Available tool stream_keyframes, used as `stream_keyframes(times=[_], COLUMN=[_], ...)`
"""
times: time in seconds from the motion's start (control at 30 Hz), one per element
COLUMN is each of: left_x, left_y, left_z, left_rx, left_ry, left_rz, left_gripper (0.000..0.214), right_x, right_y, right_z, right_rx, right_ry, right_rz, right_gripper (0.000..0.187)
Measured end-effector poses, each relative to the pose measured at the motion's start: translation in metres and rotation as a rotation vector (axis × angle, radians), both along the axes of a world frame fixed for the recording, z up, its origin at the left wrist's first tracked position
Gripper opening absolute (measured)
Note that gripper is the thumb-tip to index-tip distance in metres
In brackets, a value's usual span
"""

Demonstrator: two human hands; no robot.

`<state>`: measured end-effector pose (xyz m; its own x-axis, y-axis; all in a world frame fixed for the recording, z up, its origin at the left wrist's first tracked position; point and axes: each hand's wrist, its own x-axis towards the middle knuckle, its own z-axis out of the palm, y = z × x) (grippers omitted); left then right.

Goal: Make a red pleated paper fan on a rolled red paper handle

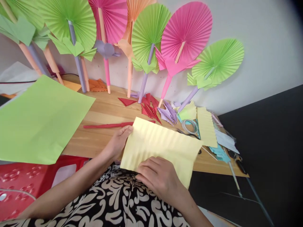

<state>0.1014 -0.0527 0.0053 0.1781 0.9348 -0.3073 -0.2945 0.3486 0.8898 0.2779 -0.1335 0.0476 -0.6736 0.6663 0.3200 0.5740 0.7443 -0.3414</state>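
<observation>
A pale yellow sheet of paper point(163, 143), creased into accordion pleats, lies across the front edge of the wooden table point(104, 110). My left hand point(117, 142) grips its left edge, thumb on top near the upper corner. My right hand point(159, 178) lies on the sheet's near edge with the fingers curled down on the paper. A thin red rolled paper stick point(106, 125) rests on the table just beyond my left hand.
A large green sheet point(40, 121) covers the table's left. Paper fans on sticks point(146, 34) lean on the wall behind. Red point(149, 108) and purple folded pieces point(168, 113), a tape roll point(190, 126), a pleated yellow strip point(206, 126) and tools crowd the right.
</observation>
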Motion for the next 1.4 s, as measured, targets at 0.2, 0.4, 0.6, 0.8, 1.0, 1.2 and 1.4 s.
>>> stream_keyframes(times=[0.2,0.4,0.6,0.8,1.0,1.2,1.4], left_x=[-0.008,0.001,-0.014,-0.058,-0.060,-0.054,-0.061], left_y=[0.006,0.011,0.027,0.045,0.050,0.054,0.053], left_z=[0.001,0.004,0.009,0.005,-0.018,-0.022,0.004], left_rx=[0.166,0.391,0.399,0.561,0.861,0.897,0.668], left_ry=[0.217,0.397,0.271,0.872,1.247,1.352,1.049], left_rz=[-0.032,-0.107,-0.039,-0.005,-0.261,-0.325,-0.321], left_gripper=[0.037,0.040,0.038,0.040,0.039,0.032,0.031], right_x=[0.028,0.071,0.195,0.326,0.252,0.165,0.151], right_y=[0.016,0.041,0.074,0.088,0.075,0.062,0.055], right_z=[0.010,0.004,0.005,0.018,0.001,-0.044,-0.046], right_rx=[0.365,0.011,-0.017,0.159,0.210,-0.027,-0.074], right_ry=[-0.032,-0.109,0.019,0.076,0.001,-0.150,-0.080], right_rz=[-0.394,-0.582,-1.058,-1.139,-1.069,-0.670,-0.622], right_gripper=[0.040,0.045,0.039,0.048,0.045,0.036,0.034])
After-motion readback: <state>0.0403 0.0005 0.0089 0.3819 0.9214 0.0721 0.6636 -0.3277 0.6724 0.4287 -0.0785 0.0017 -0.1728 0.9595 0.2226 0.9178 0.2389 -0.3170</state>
